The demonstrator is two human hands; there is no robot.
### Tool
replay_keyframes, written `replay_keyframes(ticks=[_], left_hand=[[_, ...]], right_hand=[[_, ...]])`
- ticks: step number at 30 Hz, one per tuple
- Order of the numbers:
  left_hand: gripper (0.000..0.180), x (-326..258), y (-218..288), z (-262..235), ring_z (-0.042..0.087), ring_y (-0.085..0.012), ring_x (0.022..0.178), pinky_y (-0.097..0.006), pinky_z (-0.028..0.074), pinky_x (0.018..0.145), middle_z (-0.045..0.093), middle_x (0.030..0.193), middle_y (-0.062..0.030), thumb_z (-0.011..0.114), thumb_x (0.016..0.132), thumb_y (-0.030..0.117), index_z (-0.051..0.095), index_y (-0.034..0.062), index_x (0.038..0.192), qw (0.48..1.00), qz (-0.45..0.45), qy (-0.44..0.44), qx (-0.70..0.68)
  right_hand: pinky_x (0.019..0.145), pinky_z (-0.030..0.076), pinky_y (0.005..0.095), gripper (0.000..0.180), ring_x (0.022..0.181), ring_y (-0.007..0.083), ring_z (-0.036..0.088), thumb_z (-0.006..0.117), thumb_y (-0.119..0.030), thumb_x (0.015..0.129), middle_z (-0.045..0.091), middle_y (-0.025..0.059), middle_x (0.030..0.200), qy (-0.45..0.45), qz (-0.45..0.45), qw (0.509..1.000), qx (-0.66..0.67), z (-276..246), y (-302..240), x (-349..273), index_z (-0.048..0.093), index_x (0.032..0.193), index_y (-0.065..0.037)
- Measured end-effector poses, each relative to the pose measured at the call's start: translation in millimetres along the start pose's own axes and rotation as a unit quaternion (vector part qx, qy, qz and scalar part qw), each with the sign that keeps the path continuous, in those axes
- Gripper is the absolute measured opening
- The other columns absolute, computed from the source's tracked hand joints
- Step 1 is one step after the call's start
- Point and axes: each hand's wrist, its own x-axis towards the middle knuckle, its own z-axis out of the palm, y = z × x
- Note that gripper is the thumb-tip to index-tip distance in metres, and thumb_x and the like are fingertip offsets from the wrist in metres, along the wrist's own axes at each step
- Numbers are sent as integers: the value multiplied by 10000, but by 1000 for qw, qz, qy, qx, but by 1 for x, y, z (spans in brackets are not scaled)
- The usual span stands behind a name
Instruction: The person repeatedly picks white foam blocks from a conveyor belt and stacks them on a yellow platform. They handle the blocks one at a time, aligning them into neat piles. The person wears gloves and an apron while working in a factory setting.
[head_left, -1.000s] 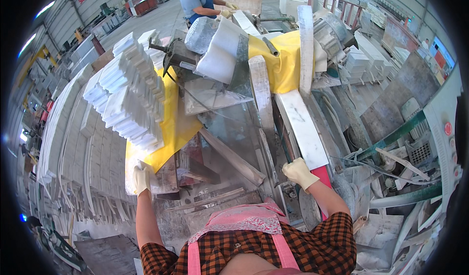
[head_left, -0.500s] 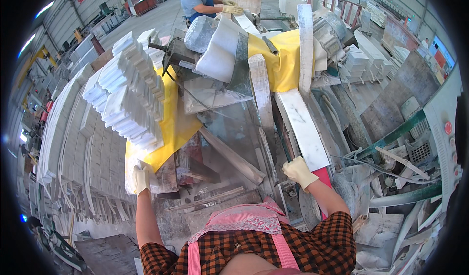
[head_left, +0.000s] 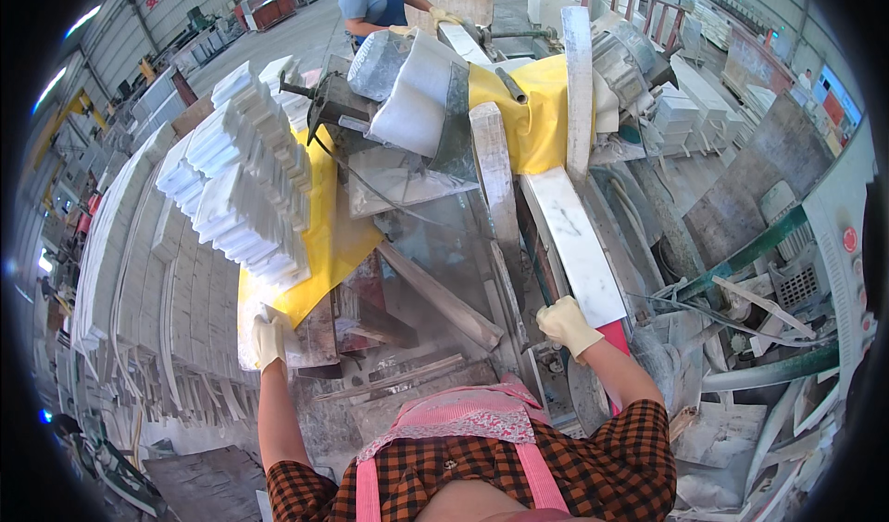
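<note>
My left hand [head_left: 269,339], in a pale rubber glove, rests with curled fingers on the front edge of a worn board [head_left: 313,335], below a yellow sheet [head_left: 319,276]. A tall stack of white marble strips [head_left: 245,193] stands on that sheet. My right hand [head_left: 567,326], gloved alike, is closed like a fist beside the near left corner of a long white marble strip [head_left: 574,244] with grey veins. What its fingers hold, if anything, is hidden. The strip lies on a rail and runs away under a yellow cover [head_left: 532,119]. Red material [head_left: 614,339] shows below its near end.
Across the machine a person in a blue apron [head_left: 394,8] has gloved hands near another white strip [head_left: 461,42]. Upright stone pieces [head_left: 493,175] and motors [head_left: 625,50] flank the cover. Long stacked slabs [head_left: 125,244] fill the left; a control panel [head_left: 845,244] and scraps lie right.
The marble strip by my right hand has slid very slightly toward me. Across the machine, the person's hands have shifted apart. My own hands stay in place.
</note>
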Motion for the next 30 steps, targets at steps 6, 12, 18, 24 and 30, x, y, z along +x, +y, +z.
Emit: replay_keyframes(ticks=[6, 12, 18, 24, 30], left_hand=[[392, 2, -4, 1, 668, -436, 1005, -460, 499, 883, 683, 1067, -315, 609, 847, 224, 633, -73, 1101, 1000, 4, 3, 17], [393, 2, -4, 1, 669, -433, 1007, -462, 498, 885, 682, 1074, -319, 606, 848, 227, 633, -73, 1101, 1000, 5, 2, 22], [381, 1, -3, 1, 670, -426, 1008, -455, 497, 892, 685, 1074, -309, 603, 853, 215, 636, -69, 1104, 1000, 3, 1, 16], [378, 4, -8, 3, 670, -427, 1013, -453, 495, 903, 688, 1076, -307, 602, 855, 202, 642, -70, 1114, 1000, 9, 4, 9], [434, 15, -20, 8, 663, -446, 1040, -473, 495, 922, 685, 1095, -319, 614, 843, 267, 646, -68, 1118, 999, 24, 6, 48]], right_hand=[[637, 487, 437, 157, 655, 235, 716, 603, -168, 828, 696, 53, 691, -7, -5, 1000, -15, -1, 0, 0, 700, 710, -130], [634, 486, 435, 158, 633, 235, 708, 608, -166, 815, 686, 60, 669, 13, -12, 1000, -8, 2, 0, -1, 691, 686, -130], [628, 482, 436, 162, 615, 240, 701, 608, -171, 811, 676, 64, 649, 33, -1, 999, 13, 4, 1, 0, 680, 671, -131], [629, 484, 434, 157, 614, 242, 701, 604, -162, 808, 679, 66, 644, 18, -3, 1000, 8, 9, 2, -1, 677, 675, -126], [634, 504, 462, 128, 590, 290, 687, 595, -155, 816, 680, 88, 624, 17, 11, 997, 75, -10, 4, 4, 675, 753, -77]])
